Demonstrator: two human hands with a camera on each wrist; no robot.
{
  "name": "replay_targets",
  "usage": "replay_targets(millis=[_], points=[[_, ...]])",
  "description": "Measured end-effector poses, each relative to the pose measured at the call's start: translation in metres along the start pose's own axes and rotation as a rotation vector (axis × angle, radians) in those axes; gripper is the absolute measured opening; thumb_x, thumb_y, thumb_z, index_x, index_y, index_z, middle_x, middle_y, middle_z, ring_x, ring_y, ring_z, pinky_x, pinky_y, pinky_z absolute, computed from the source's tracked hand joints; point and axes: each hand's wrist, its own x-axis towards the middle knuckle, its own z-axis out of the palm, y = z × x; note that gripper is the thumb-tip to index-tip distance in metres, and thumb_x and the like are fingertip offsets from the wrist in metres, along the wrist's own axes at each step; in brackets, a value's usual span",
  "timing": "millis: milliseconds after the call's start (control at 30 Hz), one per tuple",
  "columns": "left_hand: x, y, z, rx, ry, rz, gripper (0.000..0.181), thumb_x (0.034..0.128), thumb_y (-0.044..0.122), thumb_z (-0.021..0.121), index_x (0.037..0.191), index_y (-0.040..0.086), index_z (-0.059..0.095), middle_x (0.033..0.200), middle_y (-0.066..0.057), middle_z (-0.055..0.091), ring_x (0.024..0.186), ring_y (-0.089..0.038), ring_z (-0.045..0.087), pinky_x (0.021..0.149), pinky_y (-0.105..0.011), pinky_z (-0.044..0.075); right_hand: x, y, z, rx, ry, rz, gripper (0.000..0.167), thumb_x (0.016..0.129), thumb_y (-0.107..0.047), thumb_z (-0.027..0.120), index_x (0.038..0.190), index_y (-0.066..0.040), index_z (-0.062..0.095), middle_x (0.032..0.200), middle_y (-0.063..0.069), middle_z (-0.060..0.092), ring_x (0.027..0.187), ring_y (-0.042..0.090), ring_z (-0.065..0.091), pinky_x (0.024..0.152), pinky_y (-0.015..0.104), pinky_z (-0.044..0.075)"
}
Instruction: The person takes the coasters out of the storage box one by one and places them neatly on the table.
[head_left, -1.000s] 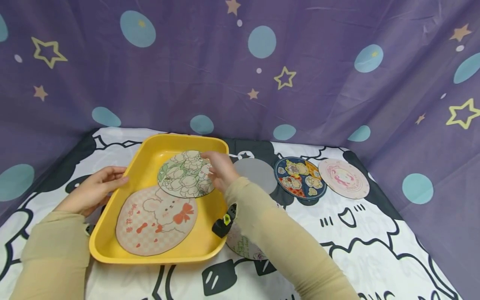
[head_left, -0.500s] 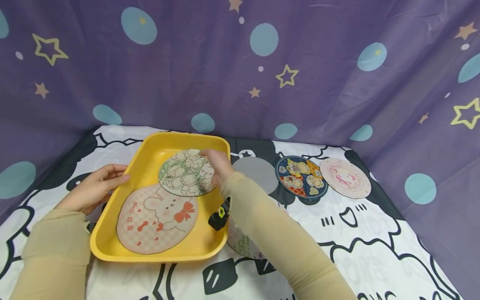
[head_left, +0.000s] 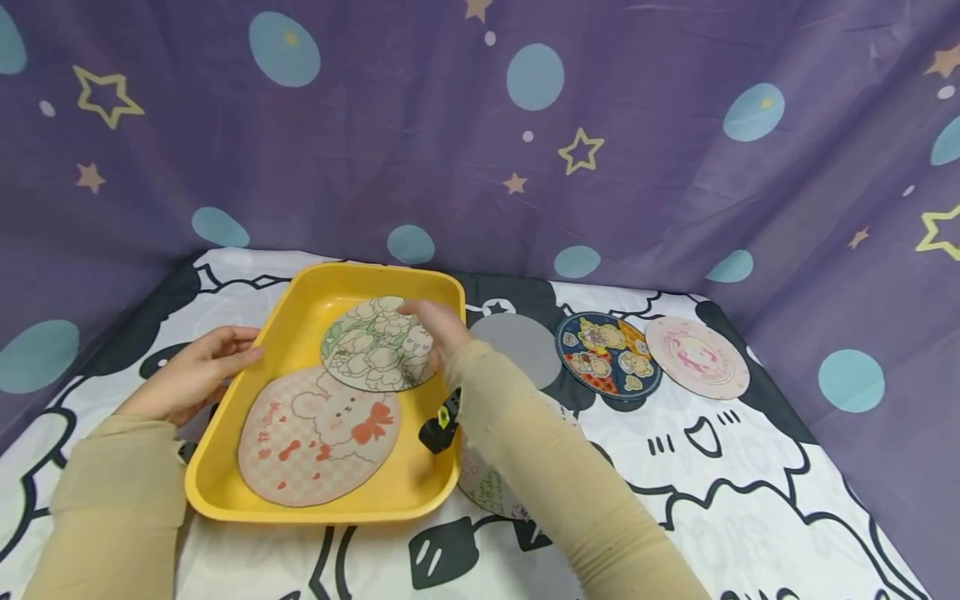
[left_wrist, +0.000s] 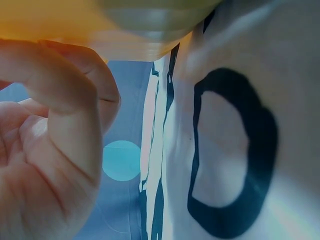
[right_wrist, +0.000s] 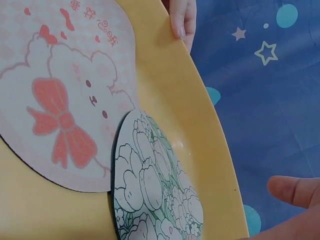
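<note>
Head view: the left hand (head_left: 191, 371) is gripping the tray (head_left: 315, 514) by its left edge, fingers curled! The right hand (head_left: 440, 327) is hanging over the flowery mat (head_left: 371, 350), toward the far right corner; its openness and hold aren't showing. That mat is overlapping the pink mat (head_left: 300, 450), so a steady tray and gentle fingers are looking wise.

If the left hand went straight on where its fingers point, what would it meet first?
Most likely the yellow tray: the left hand seems to grip its left side, no gap visible.
</note>
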Motion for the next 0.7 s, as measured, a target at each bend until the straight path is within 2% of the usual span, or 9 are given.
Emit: replay_targets(millis=[333, 533, 700], points=[[-0.0003, -0.0001, 0.0000, -0.018, -0.001, 0.012, 0.073, 0.1041, 0.042, 0.046, 0.151, -0.006, 0.017, 0.139, -0.023, 0.039, 0.092, 0.002, 0.059, 0.079, -0.029, 0.058, 0.0045, 0.0003, 0.0008, 0.059, 0.026, 0.000, 0.057, 0.093, -0.020, 0.061, 0.147, -0.008, 0.044, 0.160, 0.010, 0.028, 0.145, 0.032, 0.030, 0.120, 0.053, 0.024], [0.0005, 0.0002, 0.0002, -0.013, -0.005, 0.000, 0.074, 0.1042, 0.042, 0.046, 0.151, -0.007, 0.016, 0.141, -0.025, 0.038, 0.093, 0.002, 0.058, 0.081, -0.028, 0.058, 0.0058, -0.0011, 0.0002, 0.059, 0.036, -0.011, 0.062, 0.092, -0.016, 0.062, 0.149, -0.008, 0.041, 0.163, 0.009, 0.022, 0.149, 0.031, 0.021, 0.122, 0.052, 0.020], [0.0008, 0.0007, 0.0003, -0.010, -0.005, 0.000, 0.074, 0.1041, 0.043, 0.046, 0.152, -0.006, 0.016, 0.141, -0.025, 0.037, 0.092, 0.002, 0.058, 0.081, -0.029, 0.058, 0.0076, -0.0021, -0.0003, 0.034, 0.048, -0.013, 0.059, 0.091, -0.016, 0.063, 0.147, -0.010, 0.045, 0.164, 0.007, 0.022, 0.151, 0.031, 0.016, 0.122, 0.054, 0.017]])
